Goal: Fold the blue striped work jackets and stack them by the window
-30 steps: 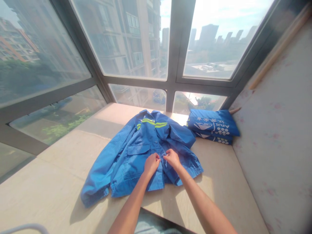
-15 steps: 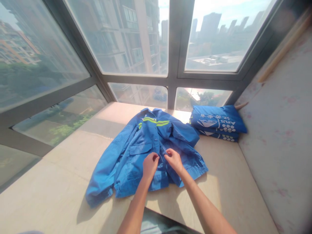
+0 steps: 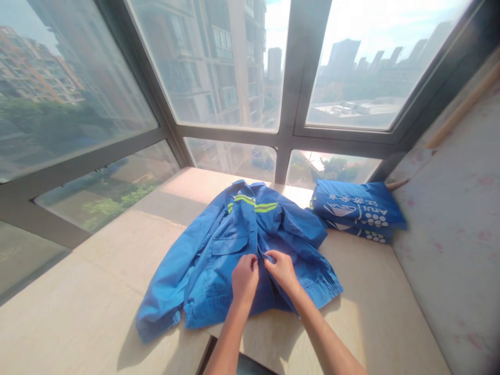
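A blue work jacket (image 3: pixel 230 265) with yellow-green chest stripes lies front side up, its collar toward the window. Over the middle of its front opening, my left hand (image 3: pixel 246 273) pinches one front edge between thumb and fingers. Just to the right, my right hand (image 3: pixel 280 268) grips the opposite front edge, fingertips close to those of the left. Above my hands the front looks joined; below them the two edges part toward the hem. Whatever small fastener may be between my fingertips is hidden.
Folded blue jackets (image 3: pixel 359 208) with white printing are stacked at the right, against a floral wall (image 3: pixel 449 250). Grey window frames (image 3: pixel 285 140) border the pale wooden surface (image 3: pixel 105 281) at the back and left. A dark edge (image 3: pixel 207 354) shows at the bottom.
The whole view has shifted and tilted slightly, so the jacket appears lower and to the right. Both hands stay on the front edges, their fingertips now a little closer together.
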### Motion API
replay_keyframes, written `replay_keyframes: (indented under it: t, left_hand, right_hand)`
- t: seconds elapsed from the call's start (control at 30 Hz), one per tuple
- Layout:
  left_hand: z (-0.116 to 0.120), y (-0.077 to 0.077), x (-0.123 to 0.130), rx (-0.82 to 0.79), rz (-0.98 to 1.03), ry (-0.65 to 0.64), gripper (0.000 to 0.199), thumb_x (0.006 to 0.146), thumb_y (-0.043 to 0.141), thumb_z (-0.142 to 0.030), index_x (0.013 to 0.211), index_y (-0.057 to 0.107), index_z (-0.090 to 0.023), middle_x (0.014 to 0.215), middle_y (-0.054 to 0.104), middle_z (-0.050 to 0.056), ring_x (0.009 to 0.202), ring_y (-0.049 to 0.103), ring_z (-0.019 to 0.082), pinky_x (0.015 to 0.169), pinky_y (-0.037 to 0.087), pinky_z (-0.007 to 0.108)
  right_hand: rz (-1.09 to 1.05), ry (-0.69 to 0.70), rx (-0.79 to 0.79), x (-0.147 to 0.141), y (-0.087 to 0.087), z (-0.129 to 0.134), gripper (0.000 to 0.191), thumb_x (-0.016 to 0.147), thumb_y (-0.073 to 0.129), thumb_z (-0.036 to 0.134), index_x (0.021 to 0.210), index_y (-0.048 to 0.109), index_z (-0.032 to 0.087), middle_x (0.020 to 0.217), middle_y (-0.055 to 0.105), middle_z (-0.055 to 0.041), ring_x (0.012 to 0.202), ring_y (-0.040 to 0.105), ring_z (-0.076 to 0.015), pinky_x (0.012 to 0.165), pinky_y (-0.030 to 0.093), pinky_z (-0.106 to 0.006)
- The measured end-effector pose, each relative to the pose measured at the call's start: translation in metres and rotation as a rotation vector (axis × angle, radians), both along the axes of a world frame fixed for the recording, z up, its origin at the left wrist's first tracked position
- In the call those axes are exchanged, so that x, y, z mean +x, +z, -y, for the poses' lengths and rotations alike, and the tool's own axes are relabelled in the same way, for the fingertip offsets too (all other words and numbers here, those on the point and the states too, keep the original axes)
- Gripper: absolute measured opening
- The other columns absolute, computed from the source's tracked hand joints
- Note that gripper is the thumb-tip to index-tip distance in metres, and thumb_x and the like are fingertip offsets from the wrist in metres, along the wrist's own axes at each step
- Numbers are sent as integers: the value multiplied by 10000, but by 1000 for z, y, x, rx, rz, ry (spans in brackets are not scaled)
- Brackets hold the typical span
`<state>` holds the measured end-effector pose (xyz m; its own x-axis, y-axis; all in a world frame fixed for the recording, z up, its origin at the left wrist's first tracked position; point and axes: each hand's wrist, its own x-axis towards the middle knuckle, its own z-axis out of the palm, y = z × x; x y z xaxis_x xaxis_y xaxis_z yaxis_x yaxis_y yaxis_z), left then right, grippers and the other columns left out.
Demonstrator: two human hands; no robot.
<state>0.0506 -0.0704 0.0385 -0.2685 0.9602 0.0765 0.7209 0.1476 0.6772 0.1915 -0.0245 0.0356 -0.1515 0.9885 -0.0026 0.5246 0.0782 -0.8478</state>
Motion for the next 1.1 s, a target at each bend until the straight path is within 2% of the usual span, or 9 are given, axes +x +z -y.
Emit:
replay_keyframes:
  t: [0.13, 0.23, 0.3, 0.4, 0.5, 0.7, 0.93, 1.03, 1.1]
  left_hand:
    - [1, 0, 4, -15, -134, -19, 185, 934, 490, -183, 937, 672, -214, 950, 699, 64, 879, 658, 203, 773, 450, 290]
    - [1, -6, 6, -9, -103, -30, 200, 919, 491, -179, 924, 689, -207, 942, 704, 72, 872, 664, 216, 761, 456, 299]
    - [0, -12, 6, -13, 35, 16, 193, 901, 508, -195, 889, 700, -207, 917, 719, 67, 862, 674, 218, 769, 472, 306]
    - [1, -21, 1, -24, 349, 94, 161, 874, 556, -264, 864, 705, -204, 863, 745, 51, 837, 699, 214, 777, 509, 306]
    - [4, -25, -6, -15, 464, 86, 171, 852, 574, -308, 870, 708, -202, 849, 758, 43, 820, 714, 215, 770, 527, 303]
    - [11, -21, -6, -4, 264, 43, 172, 870, 545, -269, 848, 707, -215, 833, 744, 30, 795, 689, 203, 753, 492, 301]
    - [8, -15, 4, 5, 22, 8, 190, 888, 525, -180, 871, 710, -218, 905, 734, 53, 849, 670, 205, 781, 463, 299]
    - [6, -12, 7, -18, -2, 41, 200, 884, 522, -165, 887, 716, -213, 929, 742, 65, 872, 678, 218, 796, 467, 315]
    - [5, -11, 7, -30, 53, 70, 198, 873, 528, -169, 877, 721, -214, 911, 750, 60, 872, 685, 221, 801, 475, 324]
  right_hand:
    - [131, -31, 24, 0, 0, 6, 240, 836, 608, 228, 994, 788, 234, 991, 791, -64, 923, 725, -237, 840, 510, -283]
    - [228, 12, 50, -8, -3, 11, 232, 839, 604, 224, 990, 779, 248, 997, 785, -69, 937, 720, -239, 808, 492, -269]
    - [257, 34, 57, -13, -6, 13, 225, 845, 601, 228, 984, 776, 255, 996, 783, -71, 937, 718, -238, 783, 483, -261]
    - [233, 55, 56, -18, -12, 13, 221, 845, 600, 237, 971, 780, 253, 970, 783, -68, 920, 718, -237, 767, 480, -261]
    - [153, 62, 31, -20, -20, 11, 218, 826, 601, 236, 932, 791, 240, 903, 785, -58, 862, 718, -235, 749, 487, -266]
    - [-55, 60, -28, -20, -24, 11, 251, 803, 565, 215, 882, 803, 206, 863, 790, -51, 816, 717, -227, 742, 518, -275]
    - [-127, 8, -62, -14, -21, 14, 283, 794, 594, 222, 976, 807, 179, 978, 795, -85, 909, 736, -248, 835, 565, -313]
    - [-129, 52, -12, -11, -20, 19, 298, 822, 584, 239, 1014, 804, 183, 1036, 786, -95, 970, 730, -251, 881, 562, -321]
    - [-139, 85, 21, -10, -20, 25, 331, 832, 579, 236, 1081, 790, 182, 1092, 775, -100, 1013, 721, -247, 916, 553, -322]
